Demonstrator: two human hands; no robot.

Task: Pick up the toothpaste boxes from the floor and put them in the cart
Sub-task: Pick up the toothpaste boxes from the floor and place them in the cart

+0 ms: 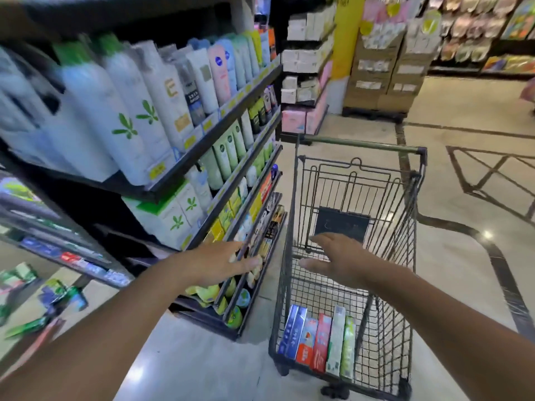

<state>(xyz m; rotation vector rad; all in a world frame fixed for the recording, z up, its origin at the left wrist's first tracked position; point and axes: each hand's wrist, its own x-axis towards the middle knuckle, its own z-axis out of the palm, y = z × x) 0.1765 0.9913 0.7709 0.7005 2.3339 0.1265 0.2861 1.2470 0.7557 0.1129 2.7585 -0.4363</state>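
— Left hand [223,263]: fingers straight and spread, holding nothing, out in front of the low shelf [249,287] of small packets. Right hand [337,260]?

— Flat, fingers loosely extended, also holding nothing, above the wire shopping cart [405,256].

— Toothpaste boxes?

— Row of toothpaste boxes in the cart [318,341]: blue, red, white, green, leaning side by side against the near end of the basket. More boxes on the floor [49,308] at far left, blurred; count unclear.

— Cart position?

— Just beside the shelving end, green handle [359,144] on the far side. Lotion bottles [121,117] fill the upper shelves.
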